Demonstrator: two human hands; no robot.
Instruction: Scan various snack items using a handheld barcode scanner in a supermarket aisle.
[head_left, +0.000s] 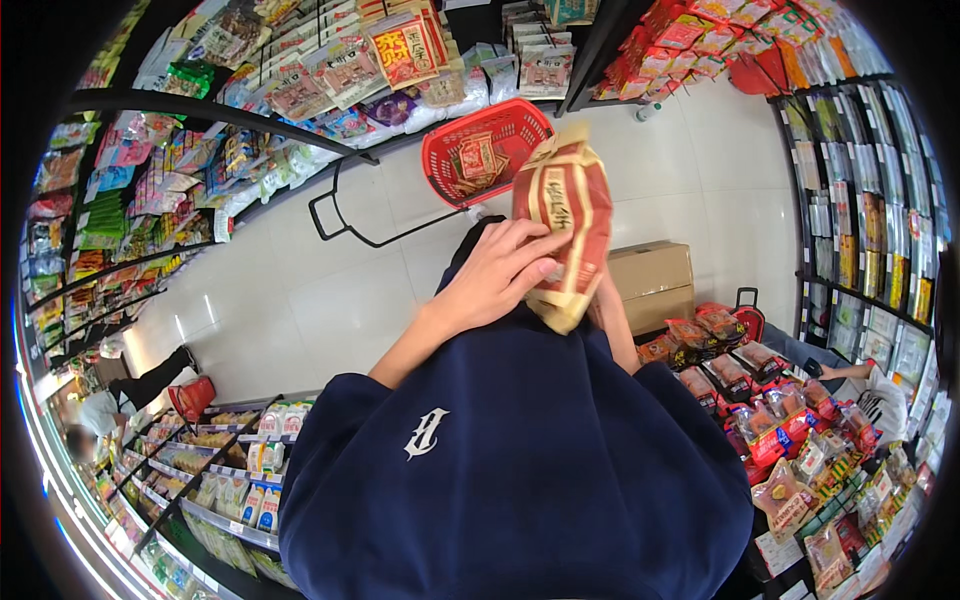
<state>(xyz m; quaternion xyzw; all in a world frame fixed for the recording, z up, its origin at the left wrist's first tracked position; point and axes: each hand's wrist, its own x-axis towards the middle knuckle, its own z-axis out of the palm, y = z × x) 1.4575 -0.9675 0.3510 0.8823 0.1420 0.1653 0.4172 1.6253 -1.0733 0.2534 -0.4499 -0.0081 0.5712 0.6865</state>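
Observation:
A red and gold food package (559, 217), bearing writing, is held upright in front of my chest. Across its lower left front lie the spread fingers of my left hand (499, 274). My right hand (600, 296) is mostly hidden behind the package's lower right side; its fingers cannot be seen. Just beyond, on the floor, stands a red plastic shopping basket (444, 181) with several smaller red and tan packages (480, 159) in it. Its long black handle (375, 244) reaches out over the tiles to the left.
Shelves of bagged snacks (322, 75) run along the far side and left. A cardboard box (652, 281) stands right of me, near a display of packaged foods (780, 427). One person (877, 401) is at the right, another (105, 412) at the far left beside a red basket (191, 397).

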